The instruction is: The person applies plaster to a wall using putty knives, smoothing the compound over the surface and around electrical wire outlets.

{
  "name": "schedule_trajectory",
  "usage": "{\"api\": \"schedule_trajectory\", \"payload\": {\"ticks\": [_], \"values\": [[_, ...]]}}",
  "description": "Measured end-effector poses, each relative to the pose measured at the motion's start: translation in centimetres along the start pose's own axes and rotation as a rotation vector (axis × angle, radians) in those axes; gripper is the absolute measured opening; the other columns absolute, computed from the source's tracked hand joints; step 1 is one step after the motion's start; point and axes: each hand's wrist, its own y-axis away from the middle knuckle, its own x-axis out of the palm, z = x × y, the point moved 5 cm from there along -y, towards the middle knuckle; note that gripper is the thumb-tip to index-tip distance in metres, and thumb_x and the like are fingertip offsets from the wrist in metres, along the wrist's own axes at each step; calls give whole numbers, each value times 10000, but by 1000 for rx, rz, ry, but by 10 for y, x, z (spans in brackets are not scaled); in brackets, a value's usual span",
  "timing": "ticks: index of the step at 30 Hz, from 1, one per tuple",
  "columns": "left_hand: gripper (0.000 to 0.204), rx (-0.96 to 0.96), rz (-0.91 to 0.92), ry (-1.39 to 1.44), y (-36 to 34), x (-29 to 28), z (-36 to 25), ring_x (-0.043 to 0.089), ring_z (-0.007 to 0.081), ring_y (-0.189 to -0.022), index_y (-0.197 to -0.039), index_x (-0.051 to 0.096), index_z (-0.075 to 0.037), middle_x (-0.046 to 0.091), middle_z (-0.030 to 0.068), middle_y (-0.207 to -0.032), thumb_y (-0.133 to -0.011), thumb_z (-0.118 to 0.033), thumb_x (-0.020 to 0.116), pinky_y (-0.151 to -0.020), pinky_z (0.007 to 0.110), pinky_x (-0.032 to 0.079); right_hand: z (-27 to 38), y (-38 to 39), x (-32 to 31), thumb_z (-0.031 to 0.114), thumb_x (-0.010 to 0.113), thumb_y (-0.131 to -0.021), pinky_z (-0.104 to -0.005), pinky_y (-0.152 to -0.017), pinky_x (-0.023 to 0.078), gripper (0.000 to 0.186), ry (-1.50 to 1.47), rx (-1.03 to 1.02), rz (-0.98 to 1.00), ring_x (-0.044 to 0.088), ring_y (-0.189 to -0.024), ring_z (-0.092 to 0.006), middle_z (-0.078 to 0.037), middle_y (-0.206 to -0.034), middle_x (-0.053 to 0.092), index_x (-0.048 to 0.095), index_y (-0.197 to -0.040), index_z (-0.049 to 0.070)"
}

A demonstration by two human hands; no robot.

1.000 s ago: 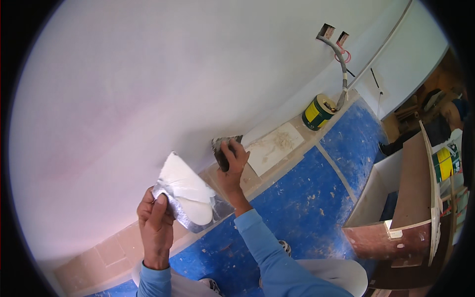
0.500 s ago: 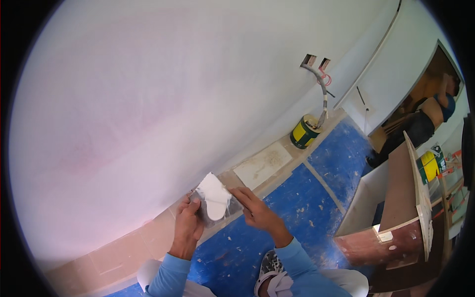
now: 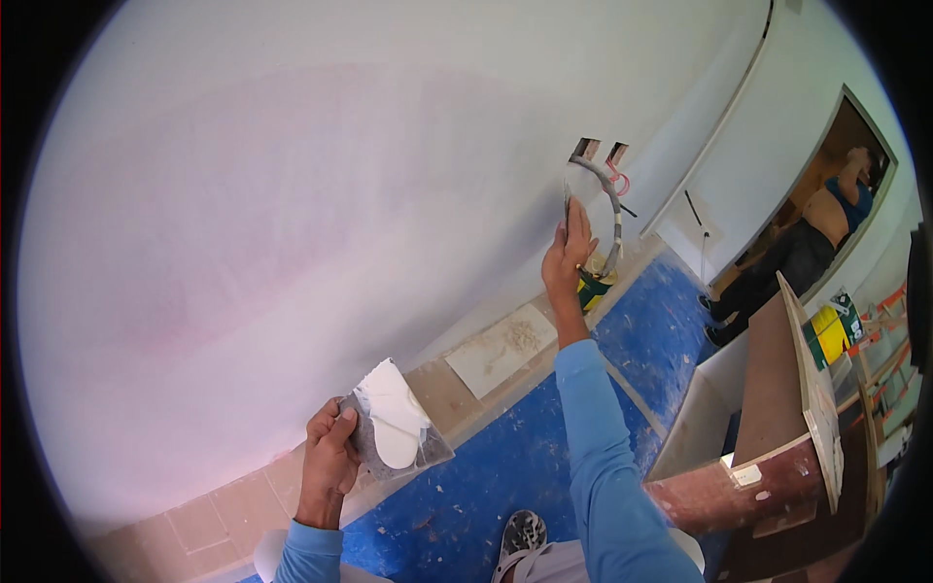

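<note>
My left hand (image 3: 330, 455) grips a flat grey steel putty blade (image 3: 430, 455) by its edge, thumb on top, in front of the lower wall. A thick mound of white putty (image 3: 389, 418) covers much of its face. My right hand (image 3: 567, 260) is stretched forward to the white wall (image 3: 321, 214), beside two square openings with cable. Under its extended fingers a thin scraper (image 3: 568, 194) shows nearly edge-on, up against or very close to the wall. Most of the scraper is hidden by my hand.
Bundled grey cable (image 3: 616, 219) hangs from the wall opening (image 3: 585, 149) behind a green-yellow bucket (image 3: 593, 293). A stained pale board (image 3: 501, 350) lies along the wall. Blue sheeting (image 3: 486, 457) covers the floor. Right: an open wooden cabinet (image 3: 748, 486); beyond, a person (image 3: 826, 219) stands by a doorway.
My right hand has left the putty-loaded blade and reached forward and right to the wall by the cable openings. My left hand with its blade has shifted a little left and down.
</note>
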Motion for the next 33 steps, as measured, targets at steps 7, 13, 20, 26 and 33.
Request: {"api": "schedule_trajectory", "payload": {"ticks": [7,13,20,26,33], "values": [[203,-24,-6,8,5,-2,-2,676,152,-899,-1147,582,-5,683,79,-1041,-992,-115,512,-773,303,567,-34,17,4,-112,425,-688,-481,-1153,255,680,-211,-122,167,478,-1302,-374,-169,-1344,572,631,-1296,112],[244,11,-19,-84,6,-7,-3,697,177,-901,-1189,580,-16,686,92,-1064,-976,-125,535,-749,333,599,-29,113,29,-118,402,-625,-455,-1122,326,720,-374,7,151,493,-1280,-408,-233,-1343,558,632,-1283,62],[353,-40,-70,7,15,-5,-2,727,200,-856,-1312,526,4,693,137,-1105,-986,-128,551,-667,327,637,4,201,38,-143,467,-675,-441,-1121,327,664,-416,195,262,516,-1251,-383,-202,-1344,566,640,-1278,74],[359,83,3,-156,11,-22,14,717,191,-907,-1329,547,-52,700,95,-1091,-995,-180,573,-680,315,626,-6,258,-15,178,605,-927,-437,-922,493,383,-665,1174,241,626,-1074,-316,-166,-1229,622,607,-1235,-50],[496,351,-81,-252,6,-8,-1,687,227,-1037,-1479,393,-59,640,105,-1248,-1018,-181,529,-753,331,624,86,252,-81,55,599,-843,-444,-898,561,402,-1513,1621,238,671,-988,-329,-168,-1128,649,563,-1233,-36]]}}
